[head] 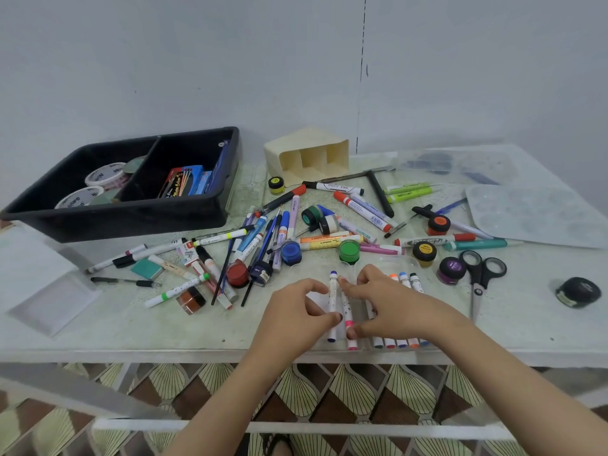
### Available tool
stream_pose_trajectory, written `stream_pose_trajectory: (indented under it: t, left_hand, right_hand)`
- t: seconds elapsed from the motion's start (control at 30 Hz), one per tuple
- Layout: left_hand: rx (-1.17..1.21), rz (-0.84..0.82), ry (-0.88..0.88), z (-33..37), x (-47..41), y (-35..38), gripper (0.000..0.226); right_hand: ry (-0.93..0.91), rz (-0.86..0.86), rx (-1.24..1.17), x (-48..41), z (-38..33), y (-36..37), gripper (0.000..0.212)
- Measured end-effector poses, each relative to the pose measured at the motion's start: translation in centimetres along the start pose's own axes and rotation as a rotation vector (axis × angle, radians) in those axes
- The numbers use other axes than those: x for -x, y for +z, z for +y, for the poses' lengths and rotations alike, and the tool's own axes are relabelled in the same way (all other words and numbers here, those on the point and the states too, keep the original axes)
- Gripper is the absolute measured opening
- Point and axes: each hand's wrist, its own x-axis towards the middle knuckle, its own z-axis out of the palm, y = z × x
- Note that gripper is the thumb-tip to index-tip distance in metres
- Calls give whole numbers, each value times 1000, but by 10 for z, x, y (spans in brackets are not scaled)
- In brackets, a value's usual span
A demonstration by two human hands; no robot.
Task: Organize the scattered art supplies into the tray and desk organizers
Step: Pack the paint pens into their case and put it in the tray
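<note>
My left hand (296, 311) was curled at the near edge of the table (164, 330), its thumb and fingertips pinching a white marker with blue ends (333, 304). The marker lay pointing away from me. My right hand (388, 301) sat just beside it, with a fingertip on the far part and the thumb on the near part of a white marker with a pink end (347, 312). The two markers lay side by side, touching or nearly so; I could not tell which. Under and behind my right hand lay a row of more white markers (405, 280), their coloured ends showing past my wrist. They seemed to lie in a clear case, though its edges were hard to make out.

Beyond my hands the loose pens and markers were heaped across the middle of the table, mixed with small paint pots: a green one (349, 251), a blue one (291, 252), a red one (237, 274) and a purple one (450, 269). Scissors (482, 274) lay to the right of the purple pot, handles away from me.

The black tray (131, 222) stood at the far left. It had rolls of tape (105, 174) in its left compartment and flat boxes (186, 181) in its right one. The cream organizer (309, 159) lay on its side near the wall, its three open slots facing me.
</note>
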Motion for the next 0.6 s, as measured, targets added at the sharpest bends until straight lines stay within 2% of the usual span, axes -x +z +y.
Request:
stream_pose_trajectory:
  t: [0.23, 0.3, 0.43, 0.6]
  left_hand:
    - [-143, 7, 54, 1, 2, 6, 30]
    - [-192, 10, 109, 0, 1, 5, 39]
    - [-383, -29, 329, -5, -5, -2, 62]
    - [-374, -166, 352, -10, -9, -5, 70]
  right_hand:
    - [4, 19, -16, 0, 1, 3, 89]
    - [3, 23, -17, 0, 2, 3, 89]
    - [-8, 27, -25, 0, 2, 3, 88]
    - [-15, 26, -43, 2, 3, 5, 91]
